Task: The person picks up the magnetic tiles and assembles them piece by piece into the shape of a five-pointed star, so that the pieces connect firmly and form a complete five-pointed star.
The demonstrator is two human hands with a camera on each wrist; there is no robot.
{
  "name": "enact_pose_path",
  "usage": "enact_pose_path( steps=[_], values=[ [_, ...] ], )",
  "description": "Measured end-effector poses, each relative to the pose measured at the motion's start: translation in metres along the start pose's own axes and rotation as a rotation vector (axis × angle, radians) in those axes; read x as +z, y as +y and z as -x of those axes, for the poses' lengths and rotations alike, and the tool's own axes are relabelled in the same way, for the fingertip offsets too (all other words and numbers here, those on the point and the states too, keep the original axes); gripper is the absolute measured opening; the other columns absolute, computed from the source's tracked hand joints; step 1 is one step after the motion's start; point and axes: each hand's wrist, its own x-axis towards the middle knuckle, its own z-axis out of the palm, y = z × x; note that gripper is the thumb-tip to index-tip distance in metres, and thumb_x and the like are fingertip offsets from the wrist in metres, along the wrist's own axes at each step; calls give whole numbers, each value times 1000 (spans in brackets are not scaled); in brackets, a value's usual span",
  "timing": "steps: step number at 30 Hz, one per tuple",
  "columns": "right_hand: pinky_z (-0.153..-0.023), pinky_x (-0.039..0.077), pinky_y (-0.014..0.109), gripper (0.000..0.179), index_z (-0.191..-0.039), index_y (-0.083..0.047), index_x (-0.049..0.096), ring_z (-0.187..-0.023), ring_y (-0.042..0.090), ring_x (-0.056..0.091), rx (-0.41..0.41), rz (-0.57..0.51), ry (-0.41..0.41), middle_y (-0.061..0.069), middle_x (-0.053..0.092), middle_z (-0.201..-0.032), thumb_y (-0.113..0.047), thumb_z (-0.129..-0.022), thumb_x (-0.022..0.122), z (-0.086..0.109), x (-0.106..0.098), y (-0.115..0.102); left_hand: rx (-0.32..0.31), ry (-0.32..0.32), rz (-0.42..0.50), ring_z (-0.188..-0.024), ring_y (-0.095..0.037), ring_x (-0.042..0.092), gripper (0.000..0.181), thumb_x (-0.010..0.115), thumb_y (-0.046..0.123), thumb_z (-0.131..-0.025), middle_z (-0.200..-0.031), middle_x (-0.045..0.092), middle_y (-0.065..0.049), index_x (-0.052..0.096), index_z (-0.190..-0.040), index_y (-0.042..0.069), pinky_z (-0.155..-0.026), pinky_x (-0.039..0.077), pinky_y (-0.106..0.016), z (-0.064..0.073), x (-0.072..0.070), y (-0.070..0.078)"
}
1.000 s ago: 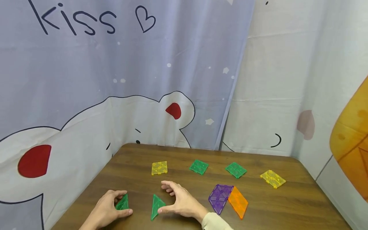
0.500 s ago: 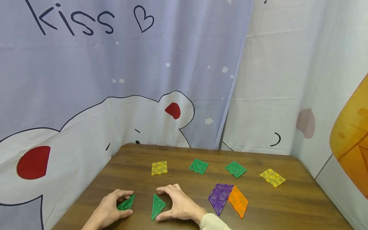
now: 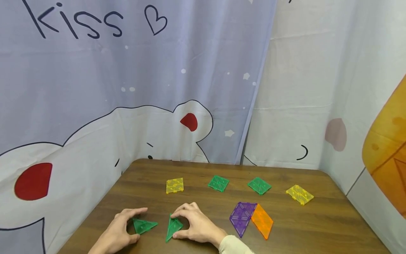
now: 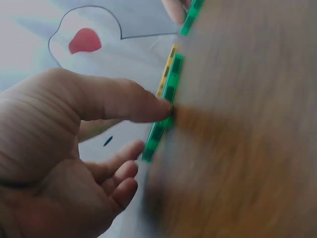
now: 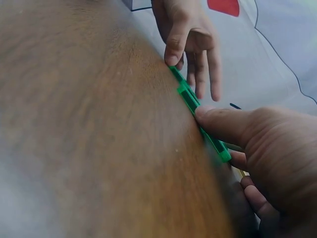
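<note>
Two green translucent triangle magnetic tiles lie flat on the brown table. My left hand (image 3: pixel 115 231) is beside the left triangle tile (image 3: pixel 144 226), thumb and index finger spread apart around it. In the left wrist view, the thumb (image 4: pixel 143 101) appears to touch a green tile edge (image 4: pixel 166 106). My right hand (image 3: pixel 200 225) holds the other triangle tile (image 3: pixel 172 228) between thumb and index finger at its right side. In the right wrist view, the right thumb (image 5: pixel 223 121) rests on the edge of this tile (image 5: pixel 218 147).
Farther back on the table (image 3: pixel 203 201) lie two yellow tiles, one left (image 3: pixel 174 185) and one right (image 3: pixel 299 194), and two green tiles, one left (image 3: pixel 218 183) and one right (image 3: pixel 259 186). A purple piece (image 3: pixel 242 217) touches an orange diamond (image 3: pixel 262 221). A curtain (image 3: pixel 190 70) hangs behind.
The left triangle tile has turned, its point now toward the right, and the left fingers have spread away from it. My right thumb and index finger have closed in on the other tile.
</note>
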Motion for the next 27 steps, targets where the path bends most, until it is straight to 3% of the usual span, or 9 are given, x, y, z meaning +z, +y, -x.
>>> enact_pose_path(
  steps=[2, 5, 8, 11, 15, 21, 27],
  values=[
    [-99, 42, 31, 50, -130, -29, 62, -115, 6, 40, -8, 10, 16, -17, 53, -131, -50, -85, 74, -1, 1, 1, -82, 35, -41, -113, -32, 46, 78, 94, 25, -62, -127, 55, -6, 61, -133, 28, -86, 48, -50, 3, -3, -1],
    [-99, 42, 29, 50, -129, -28, 63, -113, 5, 41, -16, 21, 33, -18, 55, -130, -49, -86, 74, -2, 3, 2, -187, 40, -51, -110, -32, 51, 78, 95, 33, -59, -121, 57, -9, 63, -130, 22, -84, 48, -51, 5, -10, -4],
    [-99, 43, 29, 50, -129, -28, 63, -114, 5, 42, -14, 26, 36, -18, 55, -130, -49, -86, 74, -3, 2, 3, -248, 39, -23, -102, -25, 57, 77, 95, 34, -59, -116, 62, -5, 63, -127, 16, -84, 49, -47, 4, -13, -7],
    [-99, 42, 27, 50, -129, -26, 63, -113, 5, 42, -16, 39, 46, -16, 56, -130, -47, -86, 75, -4, 2, 3, -231, 46, 1, -99, -19, 58, 75, 95, 32, -60, -114, 65, 0, 64, -126, 16, -85, 50, -41, 4, -11, -5],
    [-98, 41, 26, 52, -129, -23, 64, -112, 5, 43, -17, 54, 57, -14, 57, -130, -46, -85, 76, -7, 4, 1, -160, 37, 15, -105, -18, 59, 78, 94, 40, -59, -120, 64, 3, 64, -128, 18, -87, 51, -41, 2, -6, -3],
    [-96, 38, 30, 62, -130, -24, 63, -109, 4, 42, 2, 93, 63, -16, 56, -129, -58, -79, 76, -12, 10, -3, -78, -9, 31, -106, -18, 58, 81, 93, 48, -58, -126, 60, 4, 63, -129, 22, -85, 52, -37, -6, 3, 2],
    [-91, 38, 30, 72, -131, -24, 63, -107, 4, 44, 23, 88, 63, -16, 56, -127, -67, -73, 75, -21, 17, -9, 18, -44, 61, -99, -16, 57, 77, 93, 48, -60, -120, 62, 3, 65, -127, 21, -77, 52, -28, -18, 12, 11]
  ],
)
